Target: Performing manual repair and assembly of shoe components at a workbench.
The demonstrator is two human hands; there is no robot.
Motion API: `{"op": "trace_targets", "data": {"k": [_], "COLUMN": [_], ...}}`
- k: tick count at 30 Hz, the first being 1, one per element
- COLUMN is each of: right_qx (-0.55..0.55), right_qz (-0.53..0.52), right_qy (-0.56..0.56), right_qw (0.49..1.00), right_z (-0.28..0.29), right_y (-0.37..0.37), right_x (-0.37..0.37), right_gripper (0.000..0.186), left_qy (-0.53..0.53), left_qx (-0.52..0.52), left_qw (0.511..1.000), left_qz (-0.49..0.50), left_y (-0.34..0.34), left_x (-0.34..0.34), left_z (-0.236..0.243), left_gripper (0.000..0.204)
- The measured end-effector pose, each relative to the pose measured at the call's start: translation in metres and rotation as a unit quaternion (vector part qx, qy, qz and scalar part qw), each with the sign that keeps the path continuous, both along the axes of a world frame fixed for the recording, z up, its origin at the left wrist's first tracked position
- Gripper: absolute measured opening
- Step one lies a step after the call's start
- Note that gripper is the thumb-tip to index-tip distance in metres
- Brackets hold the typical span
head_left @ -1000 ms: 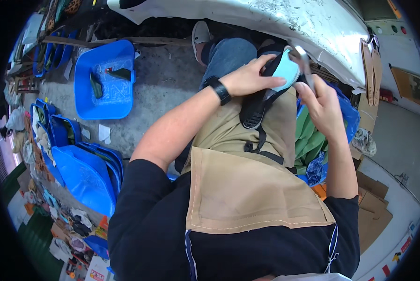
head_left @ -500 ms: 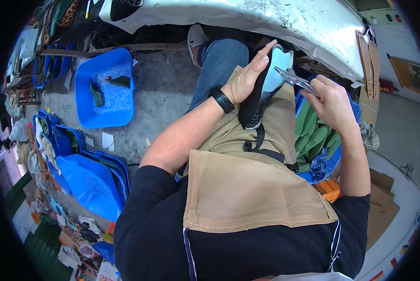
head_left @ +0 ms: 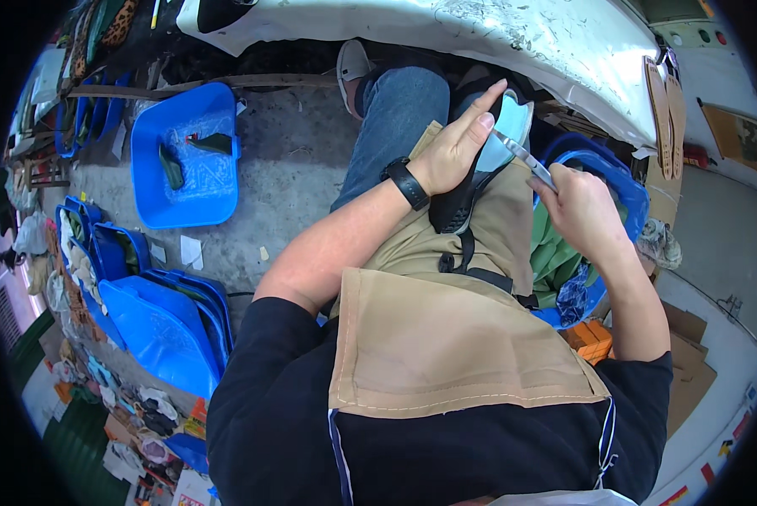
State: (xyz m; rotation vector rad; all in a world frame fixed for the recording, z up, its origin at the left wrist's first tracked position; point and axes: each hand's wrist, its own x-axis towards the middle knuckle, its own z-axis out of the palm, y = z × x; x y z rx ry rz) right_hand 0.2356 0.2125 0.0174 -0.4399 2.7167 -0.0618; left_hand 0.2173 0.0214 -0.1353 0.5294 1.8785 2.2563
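Note:
On my lap lies a black shoe piece [head_left: 454, 211] with a light blue sole-shaped face [head_left: 498, 145]. My left hand [head_left: 452, 154] holds it from the left side, fingers extended along it and thumb near the blue face. In my right hand [head_left: 582, 202] are metal pliers [head_left: 526, 158], their jaws reaching to the edge of the blue face beside my left thumb. Whether the jaws grip any material is too small to tell. My left palm hides part of the piece. A tan apron [head_left: 463, 346] covers my lap and chest.
To my right is a blue tub [head_left: 627, 187] with green pieces [head_left: 555, 253]. A blue bin [head_left: 184, 215] with two dark green pieces stands on the floor at left, near stacked blue bins [head_left: 159, 337]. A white-covered table [head_left: 378, 21] runs along the far side.
My right hand has moved a little down and left with the pliers, which now point more steeply. My left thumb has shifted toward the jaws, and the shoe piece has turned slightly.

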Motion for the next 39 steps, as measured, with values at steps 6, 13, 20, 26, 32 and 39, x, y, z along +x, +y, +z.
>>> {"op": "trace_targets", "data": {"k": [6,13,20,26,32,39], "right_qx": [-0.030,-0.035,-0.023,-0.038,-0.004,-0.025], "right_qz": [0.025,0.020,0.007,0.027,-0.029,0.015], "right_qy": [0.056,0.050,0.030,0.087,0.035,0.062], "right_qw": [0.998,0.998,0.999,0.995,0.999,0.998], "right_z": [0.005,0.003,0.008,0.013,0.008,0.017], "right_y": [0.018,0.012,0.013,0.015,0.007,0.014], "right_x": [-0.006,-0.003,0.003,-0.008,0.006,0.001], "right_gripper": [0.033,0.033,0.033,0.032,0.032,0.032], "left_qy": [0.004,0.012,-0.001,-0.032,0.003,0.019], "left_qx": [-0.005,0.013,0.000,-0.015,0.019,0.008], "left_qw": [1.000,1.000,0.999,0.998,0.999,0.999], "left_qz": [-0.011,-0.017,-0.044,-0.053,-0.026,-0.046], "left_y": [-0.002,0.004,-0.004,-0.005,0.004,0.002], "left_x": [-0.004,-0.006,-0.014,-0.011,-0.016,-0.020], "left_z": [0.006,0.000,0.010,0.023,0.011,0.013], "left_gripper": [0.056,0.056,0.053,0.052,0.051,0.052]}}
